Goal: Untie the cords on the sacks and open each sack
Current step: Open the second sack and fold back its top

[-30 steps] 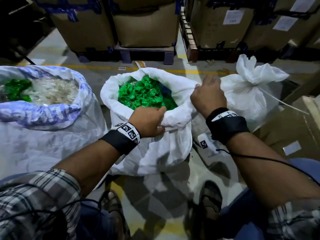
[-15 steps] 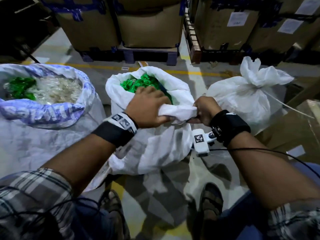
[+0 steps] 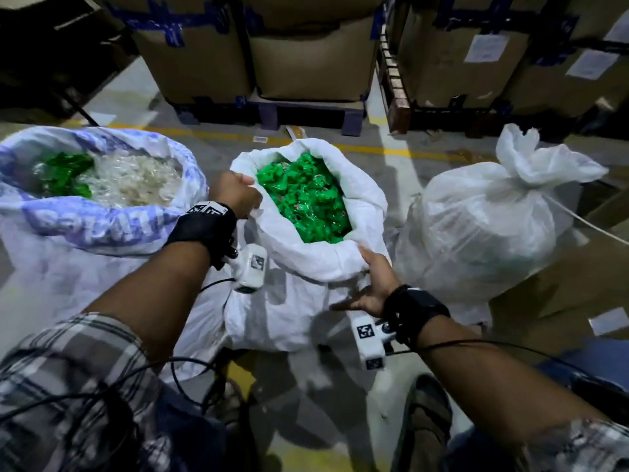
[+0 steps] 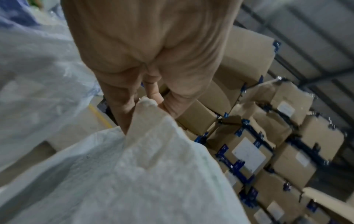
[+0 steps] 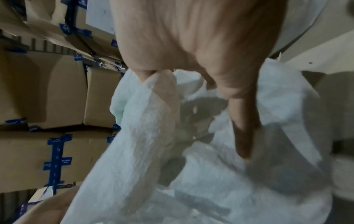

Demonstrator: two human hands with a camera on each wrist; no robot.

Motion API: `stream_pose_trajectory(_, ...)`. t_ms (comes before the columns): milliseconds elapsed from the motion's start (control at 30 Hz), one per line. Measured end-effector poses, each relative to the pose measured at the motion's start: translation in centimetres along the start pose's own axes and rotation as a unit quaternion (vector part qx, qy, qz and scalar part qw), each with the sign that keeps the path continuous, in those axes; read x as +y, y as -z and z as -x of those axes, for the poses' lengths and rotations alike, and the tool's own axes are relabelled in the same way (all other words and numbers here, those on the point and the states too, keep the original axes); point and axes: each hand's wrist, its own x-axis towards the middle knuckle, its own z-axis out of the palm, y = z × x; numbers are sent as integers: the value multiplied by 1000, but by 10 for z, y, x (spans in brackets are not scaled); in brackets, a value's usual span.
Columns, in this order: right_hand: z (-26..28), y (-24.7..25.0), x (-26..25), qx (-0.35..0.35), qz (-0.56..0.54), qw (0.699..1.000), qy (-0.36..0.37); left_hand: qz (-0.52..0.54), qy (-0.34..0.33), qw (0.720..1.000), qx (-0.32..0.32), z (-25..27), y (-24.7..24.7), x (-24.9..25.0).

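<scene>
**Sacks: two open, one still tied**

Sacks stand in a row on the warehouse floor (image 3: 391,158), three in view. Left sack (image 3: 85,240), white with blue print, mouth wide open, rim rolled down, clear and green plastic bits showing inside. Done, as far as I can judge.

Middle sack (image 3: 306,301), plain white, also open; green pieces (image 3: 303,199) visible to the brim. No cord seen on it. Both hands on its rim now. Left hand (image 3: 235,195) holds the far-left edge of the rim, grip clamped on a fold of fabric; the left wrist view shows the fingers (image 4: 153,94) pinching the sack edge. Right hand (image 3: 374,284) sits at the near-right rim, fingers hooked over the rolled edge, thumb spread out below; the right wrist view shows fabric bunched under the fingers (image 5: 166,91), so grip closed on the rim there too. Looks like the mouth is being spread or rolled down, the last bit of opening this one.

Right sack (image 3: 483,233), white, just beside the middle one, neck gathered and bound, cord (image 3: 585,223) trailing off to the right. Untouched. That one is left: untie, then open.

Cartons on pallets (image 3: 306,56) behind. Whether more sacks sit out of frame, can't tell.
</scene>
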Motion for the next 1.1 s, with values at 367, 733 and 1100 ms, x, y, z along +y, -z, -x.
stream_pose_trajectory(367,-66,-47,-64,31,-132,972,193,223,-36,970,88,-16,37,-9)
stream_pose_trajectory(733,-120,-52,-52,238,-20,918,317,213,25,975,58,6,-5,-34)
stream_pose_trajectory(1100,-155,-86,-9,46,13,979,199,265,66,957,95,7,17,-22)
